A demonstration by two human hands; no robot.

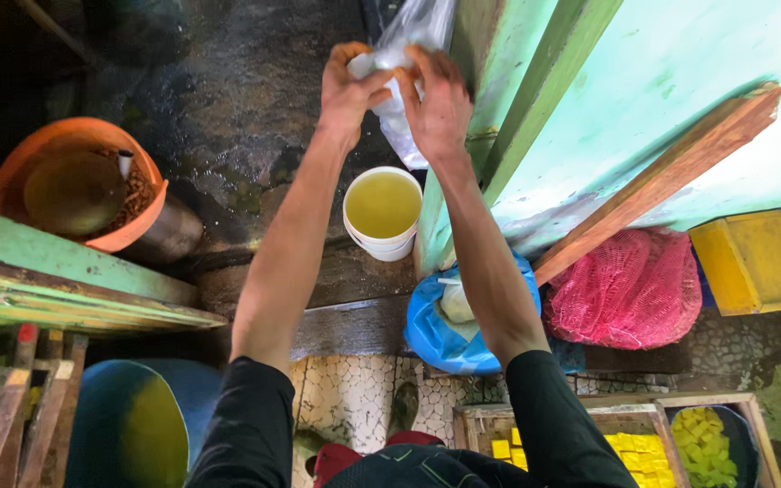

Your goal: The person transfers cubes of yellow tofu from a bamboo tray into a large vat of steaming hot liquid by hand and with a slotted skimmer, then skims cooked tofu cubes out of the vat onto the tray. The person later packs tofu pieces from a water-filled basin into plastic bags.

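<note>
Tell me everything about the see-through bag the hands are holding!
The clear plastic bag looks thin, crinkly and shiny. The left hand and right hand pinch it bunched between them, raised in front. One end sticks up past the fingers, the other dangles below, above a white bucket of yellowish liquid. What's inside can't be told.

clear plastic bag (409, 54) in hands, perhaps knotted

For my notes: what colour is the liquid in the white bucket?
Yellow, seen in the head view: the white bucket holds yellow liquid.
</note>
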